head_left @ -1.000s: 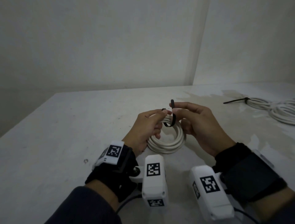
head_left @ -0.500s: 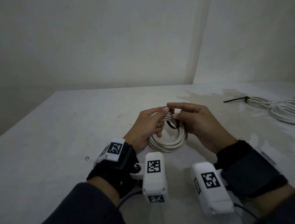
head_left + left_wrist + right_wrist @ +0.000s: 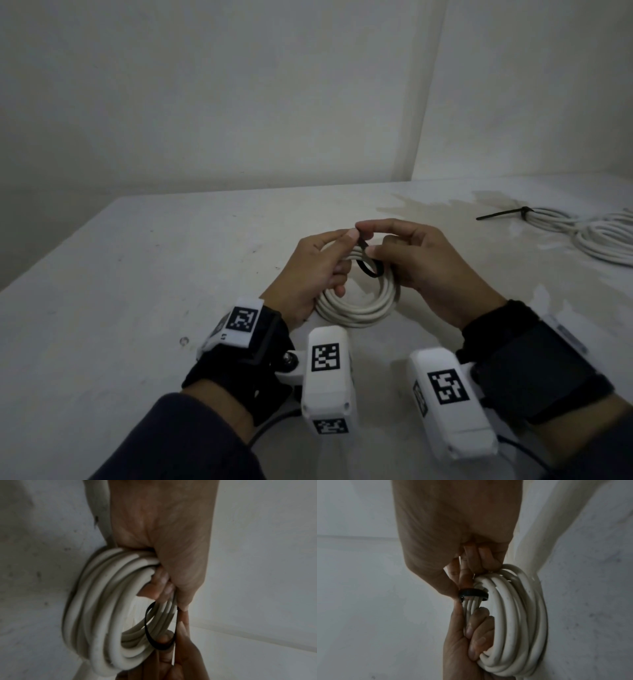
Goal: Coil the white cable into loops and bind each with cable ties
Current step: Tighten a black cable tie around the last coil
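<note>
White cable coil (image 3: 356, 301) stood on the tabletop (image 3: 137, 274), gripped by the left hand (image 3: 308, 270); the right hand (image 3: 424, 263) pinched the black cable tie (image 3: 368, 269) looped loosely around its strands.

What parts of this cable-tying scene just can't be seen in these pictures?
- Black cable tie: head and tail hidden by fingertips in all views, so whether it is threaded is unclear.
- Second coil: cut off by the head view's right edge.
- White coil: blurred in the left wrist view; its cable ends are unseen.
</note>
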`<state>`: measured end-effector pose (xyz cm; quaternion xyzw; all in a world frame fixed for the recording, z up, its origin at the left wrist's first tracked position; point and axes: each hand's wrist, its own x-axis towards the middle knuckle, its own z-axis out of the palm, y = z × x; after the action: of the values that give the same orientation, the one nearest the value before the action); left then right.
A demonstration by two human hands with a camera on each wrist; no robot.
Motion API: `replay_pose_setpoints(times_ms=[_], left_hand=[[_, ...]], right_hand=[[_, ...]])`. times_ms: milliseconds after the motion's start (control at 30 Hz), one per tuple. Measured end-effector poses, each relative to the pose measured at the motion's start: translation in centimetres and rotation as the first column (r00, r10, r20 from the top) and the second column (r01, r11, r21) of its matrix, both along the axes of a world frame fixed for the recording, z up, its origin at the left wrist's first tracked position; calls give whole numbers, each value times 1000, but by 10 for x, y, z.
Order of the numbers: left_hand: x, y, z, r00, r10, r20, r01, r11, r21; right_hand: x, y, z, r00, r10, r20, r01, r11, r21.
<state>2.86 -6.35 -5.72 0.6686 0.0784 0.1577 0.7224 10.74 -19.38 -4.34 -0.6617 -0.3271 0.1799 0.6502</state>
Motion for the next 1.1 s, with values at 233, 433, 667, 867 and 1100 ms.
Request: replay_pose_setpoints(times_ms=[233, 433, 667, 867, 1100], left_hand=[[0, 0, 0, 1000, 2, -4, -2, 1000, -14], [0, 1, 0, 1000, 7, -9, -7, 1000, -17], [0, 0, -1, 1000, 20, 16, -21, 999, 38], [1, -1, 0, 999, 24, 29, -25, 998, 55], [2, -1, 0, 999, 30, 25, -31, 997, 64]], right_hand=[[0, 0, -1, 1000, 1, 5, -1, 1000, 11], [0, 0, -1, 1000, -4, 30, 3, 1000, 8], [0, 3, -3, 989, -64, 136, 62, 998, 17], [-2, 5, -2, 961, -112, 254, 108, 994, 30], [-1, 7, -4, 956, -142, 258, 138, 990, 34]])
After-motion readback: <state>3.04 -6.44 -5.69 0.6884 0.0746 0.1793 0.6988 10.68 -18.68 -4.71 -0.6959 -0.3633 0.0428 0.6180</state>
